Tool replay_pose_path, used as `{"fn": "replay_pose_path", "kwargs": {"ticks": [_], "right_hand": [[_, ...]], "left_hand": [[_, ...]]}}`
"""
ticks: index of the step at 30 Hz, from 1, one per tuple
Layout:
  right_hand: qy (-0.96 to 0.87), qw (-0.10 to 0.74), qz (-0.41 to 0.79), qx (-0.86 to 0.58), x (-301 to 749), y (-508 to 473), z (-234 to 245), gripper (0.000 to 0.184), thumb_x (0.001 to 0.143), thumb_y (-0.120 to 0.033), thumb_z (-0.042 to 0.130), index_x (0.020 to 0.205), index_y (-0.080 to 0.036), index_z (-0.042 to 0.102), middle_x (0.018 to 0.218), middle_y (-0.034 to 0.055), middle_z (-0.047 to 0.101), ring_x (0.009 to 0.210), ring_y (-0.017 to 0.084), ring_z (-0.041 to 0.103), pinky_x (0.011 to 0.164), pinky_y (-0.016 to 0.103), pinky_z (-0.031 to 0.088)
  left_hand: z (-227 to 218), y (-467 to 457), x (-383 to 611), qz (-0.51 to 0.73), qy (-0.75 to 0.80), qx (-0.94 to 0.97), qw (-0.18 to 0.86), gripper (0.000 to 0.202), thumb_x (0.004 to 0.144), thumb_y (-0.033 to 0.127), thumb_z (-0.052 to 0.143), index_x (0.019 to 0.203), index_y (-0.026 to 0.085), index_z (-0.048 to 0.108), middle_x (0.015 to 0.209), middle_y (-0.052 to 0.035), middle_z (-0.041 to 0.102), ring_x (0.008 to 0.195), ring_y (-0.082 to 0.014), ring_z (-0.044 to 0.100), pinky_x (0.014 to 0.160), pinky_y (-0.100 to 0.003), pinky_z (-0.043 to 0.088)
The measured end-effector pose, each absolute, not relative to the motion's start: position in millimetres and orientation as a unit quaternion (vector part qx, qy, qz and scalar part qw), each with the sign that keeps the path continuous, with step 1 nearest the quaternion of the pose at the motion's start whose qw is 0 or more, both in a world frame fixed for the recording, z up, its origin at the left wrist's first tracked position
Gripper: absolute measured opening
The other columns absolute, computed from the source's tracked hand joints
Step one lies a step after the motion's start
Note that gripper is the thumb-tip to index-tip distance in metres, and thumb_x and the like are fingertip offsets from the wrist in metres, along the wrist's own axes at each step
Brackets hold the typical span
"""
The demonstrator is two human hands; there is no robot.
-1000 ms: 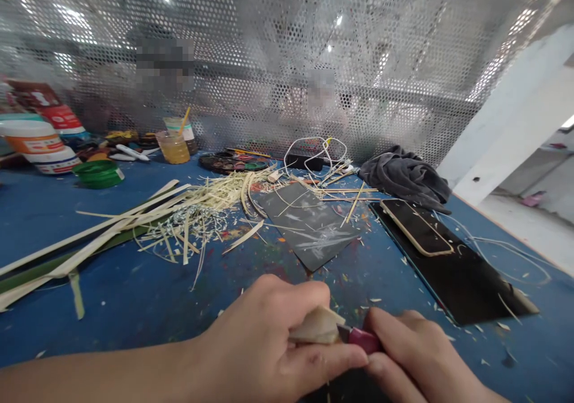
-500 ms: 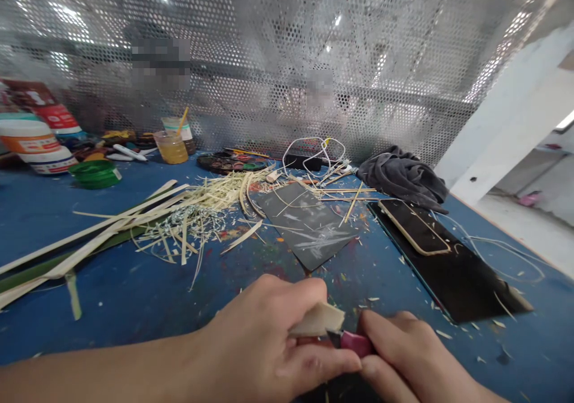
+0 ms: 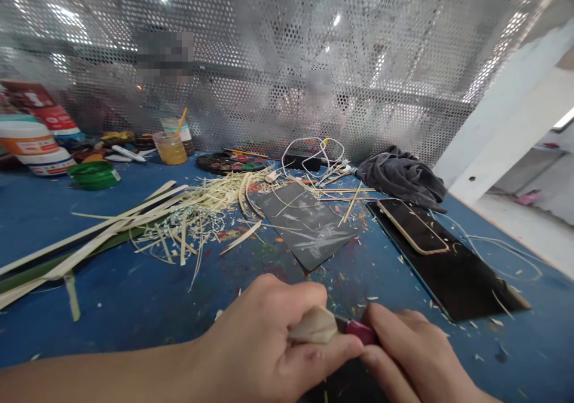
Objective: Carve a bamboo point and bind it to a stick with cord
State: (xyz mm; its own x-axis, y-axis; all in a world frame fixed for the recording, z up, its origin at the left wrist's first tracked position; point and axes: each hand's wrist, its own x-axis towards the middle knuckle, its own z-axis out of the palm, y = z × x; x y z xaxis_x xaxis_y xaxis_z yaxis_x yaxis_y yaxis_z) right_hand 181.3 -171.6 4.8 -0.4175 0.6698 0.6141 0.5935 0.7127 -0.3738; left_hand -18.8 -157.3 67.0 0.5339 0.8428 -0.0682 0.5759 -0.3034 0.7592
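Head view, left hand: the left hand (image 3: 269, 331) is closed round a pale piece (image 3: 316, 325) of wood or bamboo, gripping it between thumb and fingers, its blunt, angled end poking out towards the other hand.
Right hand: the right hand (image 3: 410, 349) is wrapped tightly round a pink-handled knife (image 3: 361, 332), close beside the left thumb; most of the handle is hidden in the grip.
Blade: the dark blade (image 3: 341, 324) lies just by the end of the pale piece; whether its edge is biting cannot be told.
Where the piece is: low in the middle, above a dark surface (image 3: 350, 385) near the table's front edge.
Done so far: the exposed end shows cut facets, so some shaping seems already made; small chips lie scattered over the blue table (image 3: 152, 307). Whether they come from this piece is unclear.
Left to do: the piece looks thick and rough, so the paring seems unfinished; how much remains cannot be judged, as the fingers cover the rest of it.
Pile: shavings (image 3: 215, 197) heap beyond the left hand, touching long pale strips (image 3: 96, 243).
Grey sheet: a scuffed sheet (image 3: 309, 220) lies flat beyond the hands, bearing white streaks.
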Motion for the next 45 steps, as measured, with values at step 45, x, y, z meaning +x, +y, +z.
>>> {"fn": "replay_pose_path", "kwargs": {"ticks": [45], "right_hand": [[-0.819,0.193,0.138,-0.522,199.1,-126.3,1.5,0.035,0.100,-0.041,0.040,0.072,-0.022,0.047,0.065,-0.0003,0.056,0.057,0.015,0.050,0.055,0.026,0.031]], "left_hand": [[59.1,-144.1,-26.5,0.213,0.412,0.476,0.747,0.021,0.073,0.028,0.075,0.075,0.018,0.057,0.061,0.0057,0.066,0.042,-0.0069,0.055,0.041,-0.014,0.040]]}}
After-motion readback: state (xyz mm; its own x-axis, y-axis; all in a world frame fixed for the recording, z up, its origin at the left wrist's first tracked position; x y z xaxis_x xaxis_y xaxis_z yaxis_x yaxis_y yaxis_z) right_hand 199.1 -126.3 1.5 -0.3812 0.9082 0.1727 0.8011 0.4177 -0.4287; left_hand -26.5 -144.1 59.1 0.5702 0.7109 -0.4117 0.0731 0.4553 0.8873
